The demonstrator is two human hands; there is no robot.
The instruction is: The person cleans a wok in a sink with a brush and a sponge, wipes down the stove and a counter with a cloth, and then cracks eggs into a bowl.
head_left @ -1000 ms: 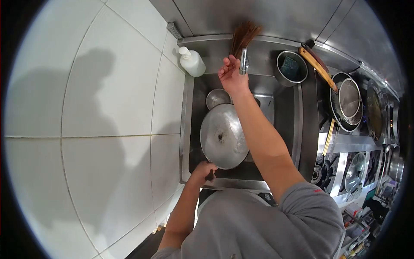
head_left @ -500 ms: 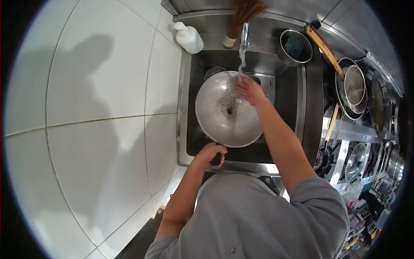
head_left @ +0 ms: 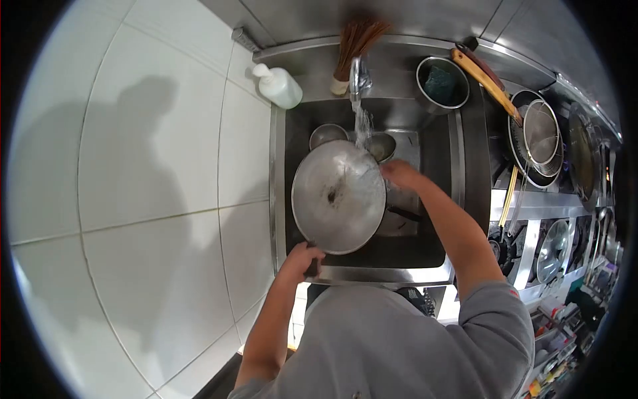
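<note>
A large round metal pan (head_left: 339, 216) lies tilted in the dark sink (head_left: 425, 249), with a dark patch near its middle. My left hand (head_left: 302, 261) is wrapped round the pan's handle at the lower left rim. At the upper right rim is my right hand (head_left: 401, 174), its fingers closed and partly blurred; what they hold, if anything, is too small to tell. Water runs from the faucet (head_left: 359, 73) onto the pan's far edge. Two small metal bowls, one at the left (head_left: 328, 135) and one at the right (head_left: 381, 145), show behind the pan.
A white pump bottle (head_left: 279, 88) and a brown bristle brush (head_left: 352, 53) stand behind the sink. At the back right, a metal container (head_left: 443, 83) holds a green scrubber. Strainers (head_left: 541, 133) and a glass lid (head_left: 553, 251) are on the right by the stove.
The pan has shifted left and toward me in the sink, uncovering the bowls. My right hand has moved from inside the pan to its right rim. The view has shifted too.
</note>
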